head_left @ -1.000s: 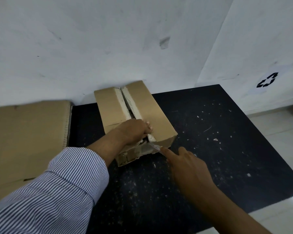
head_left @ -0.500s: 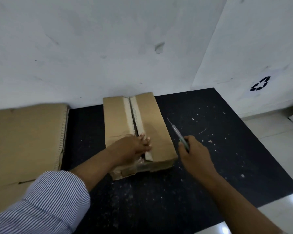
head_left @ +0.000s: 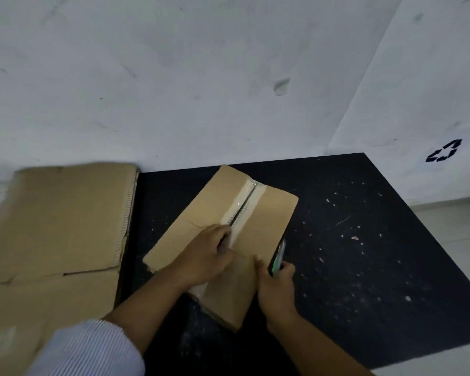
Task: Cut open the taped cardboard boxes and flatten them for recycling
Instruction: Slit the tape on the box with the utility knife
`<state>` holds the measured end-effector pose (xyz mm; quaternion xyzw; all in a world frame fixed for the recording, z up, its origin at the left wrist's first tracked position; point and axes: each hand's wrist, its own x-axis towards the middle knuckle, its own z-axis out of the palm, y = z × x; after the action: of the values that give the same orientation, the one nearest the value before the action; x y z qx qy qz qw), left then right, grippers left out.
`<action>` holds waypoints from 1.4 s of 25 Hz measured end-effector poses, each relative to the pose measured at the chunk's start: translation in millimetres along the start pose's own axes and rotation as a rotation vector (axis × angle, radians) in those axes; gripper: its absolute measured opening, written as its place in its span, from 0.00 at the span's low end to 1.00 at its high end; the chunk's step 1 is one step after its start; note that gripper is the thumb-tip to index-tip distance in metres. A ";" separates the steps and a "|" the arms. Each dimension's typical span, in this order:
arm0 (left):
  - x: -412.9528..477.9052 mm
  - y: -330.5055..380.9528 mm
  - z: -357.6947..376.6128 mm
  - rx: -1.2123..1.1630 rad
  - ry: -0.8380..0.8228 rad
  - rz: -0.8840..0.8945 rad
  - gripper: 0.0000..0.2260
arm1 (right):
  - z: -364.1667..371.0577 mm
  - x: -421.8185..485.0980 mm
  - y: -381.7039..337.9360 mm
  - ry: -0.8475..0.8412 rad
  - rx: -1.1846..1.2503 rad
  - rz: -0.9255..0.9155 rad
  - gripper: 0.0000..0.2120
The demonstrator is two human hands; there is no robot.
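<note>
A brown cardboard box (head_left: 266,218) lies at an angle on the black mat (head_left: 364,253), its taped top seam (head_left: 243,210) slit open along the middle. My left hand (head_left: 206,256) rests on the top with its fingers hooked into the open seam. At the box's right edge, my right hand (head_left: 278,286) grips a green-handled cutter (head_left: 278,253) with the blade pointing away from me, its thumb touching the cardboard.
Flattened cardboard (head_left: 55,226) lies on the left, beside the mat. White walls stand behind and to the right, one bearing a black recycling mark (head_left: 444,151). Small white scraps dot the mat's right half. Pale floor tiles (head_left: 451,221) border the mat.
The box has been turned clockwise and now lies diagonally. My right hand, with the cutter, came in from clear of the box to its right edge. My left hand's fingers went into the seam.
</note>
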<state>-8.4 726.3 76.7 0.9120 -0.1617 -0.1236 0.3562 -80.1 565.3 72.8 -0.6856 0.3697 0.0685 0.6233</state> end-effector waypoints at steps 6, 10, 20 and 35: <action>-3.8 22.7 40.0 0.372 -0.090 -0.182 0.60 | -29.8 29.3 -36.1 0.109 -0.062 -0.237 0.09; 0.4 31.6 41.8 0.526 -0.237 -0.141 0.62 | -52.7 104.7 -91.9 0.085 -0.588 -0.636 0.08; 28.4 57.6 26.6 0.659 -0.266 -0.156 0.57 | -82.1 92.2 -52.3 -0.249 -0.844 -0.437 0.31; 32.9 100.7 120.5 0.610 0.000 -0.292 0.45 | -74.4 184.3 -121.2 -0.565 -1.234 -0.840 0.27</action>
<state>-40.1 570.4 56.2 0.9901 -0.0588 -0.1191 0.0453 96.6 414.1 83.9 -0.9457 -0.1960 0.1914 0.1750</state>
